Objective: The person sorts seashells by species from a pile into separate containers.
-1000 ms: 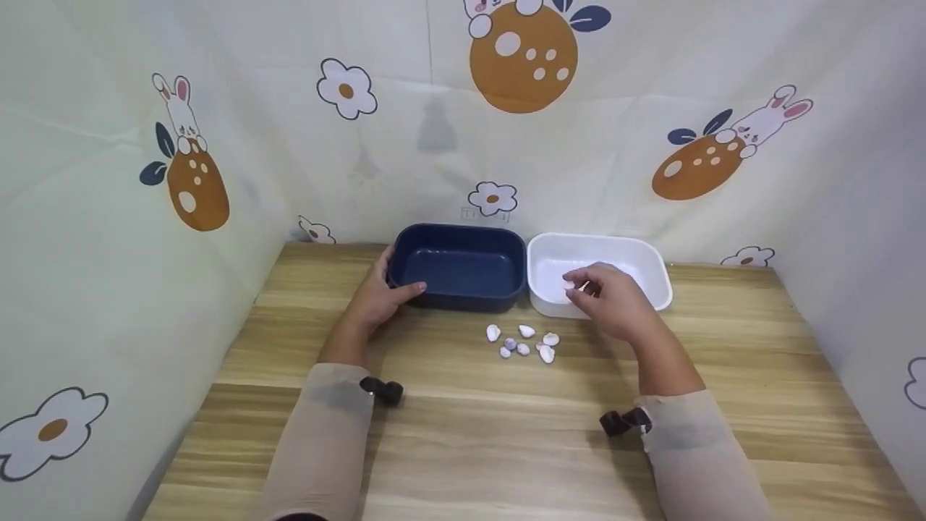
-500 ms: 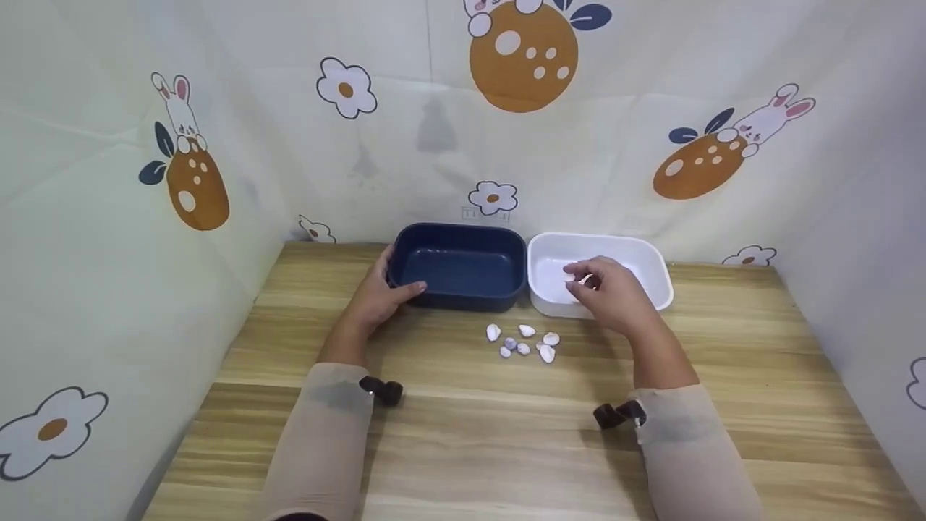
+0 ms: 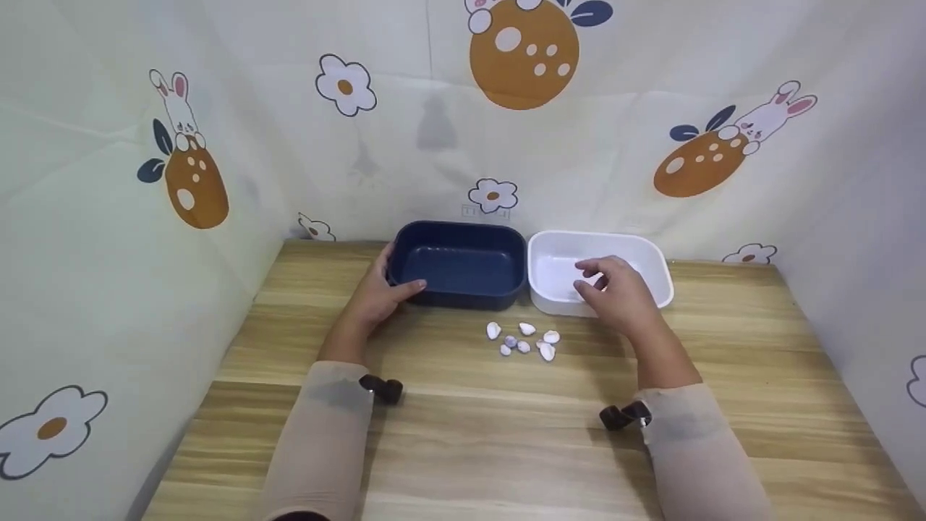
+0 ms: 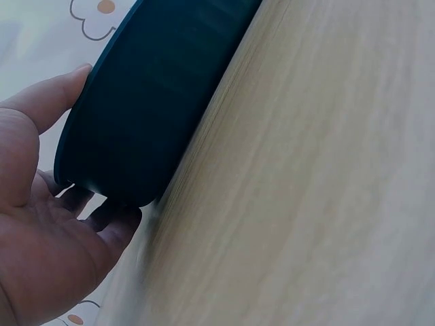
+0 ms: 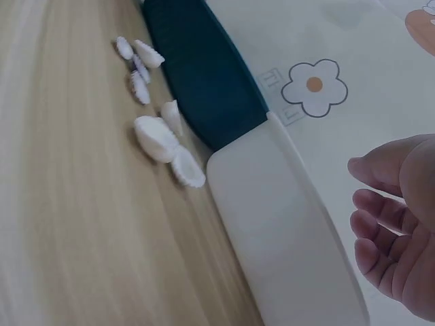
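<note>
My left hand grips the left end of a dark blue box, thumb over its front rim. In the left wrist view, the fingers curl about the box's end. Beside it stands a white box. Over that box's opening hovers my right hand, thumb and fingers apart. The right wrist view shows that hand with loosely bent fingers and nothing between them. Several small seashells lie on the table in front of the boxes. The hand hides part of the white box's inside.
Both boxes stand on a wood-grain table near its back edge. A patterned cloth with rabbits and flowers hangs behind and at the sides. Small dark devices are strapped at both wrists.
The right hand's thumb and fingers have parted, and the white shell they pinched earlier no longer shows between them. That hand has shifted slightly right. The left hand stays on the blue box.
</note>
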Action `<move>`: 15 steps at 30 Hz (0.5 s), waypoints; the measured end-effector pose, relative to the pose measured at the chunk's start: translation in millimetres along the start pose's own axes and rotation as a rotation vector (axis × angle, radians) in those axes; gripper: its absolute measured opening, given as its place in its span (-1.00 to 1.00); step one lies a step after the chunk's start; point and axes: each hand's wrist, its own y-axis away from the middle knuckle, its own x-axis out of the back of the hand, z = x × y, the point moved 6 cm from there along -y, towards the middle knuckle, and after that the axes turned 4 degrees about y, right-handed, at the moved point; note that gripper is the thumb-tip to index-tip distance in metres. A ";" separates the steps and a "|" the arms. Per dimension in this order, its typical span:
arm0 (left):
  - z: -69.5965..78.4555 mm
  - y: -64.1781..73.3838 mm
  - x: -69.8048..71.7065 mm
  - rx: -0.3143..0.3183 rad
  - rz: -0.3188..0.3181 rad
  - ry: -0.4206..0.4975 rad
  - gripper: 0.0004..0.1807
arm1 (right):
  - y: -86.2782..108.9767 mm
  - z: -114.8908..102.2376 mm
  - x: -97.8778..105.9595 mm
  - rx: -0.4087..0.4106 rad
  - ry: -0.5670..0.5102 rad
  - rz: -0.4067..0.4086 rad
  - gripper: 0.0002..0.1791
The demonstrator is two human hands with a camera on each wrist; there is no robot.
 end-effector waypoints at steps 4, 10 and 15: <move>0.5 -0.9 0.5 -0.024 -0.007 0.013 0.21 | 4.6 -3.4 -4.7 0.058 0.024 0.015 -0.64; 2.0 0.2 1.1 -0.026 -0.010 0.005 0.22 | 12.4 -19.9 -6.8 0.140 0.023 0.036 -0.69; 3.9 2.5 0.3 -0.021 -0.008 -0.001 0.23 | 18.4 -33.0 -12.1 0.148 0.020 -0.036 -0.68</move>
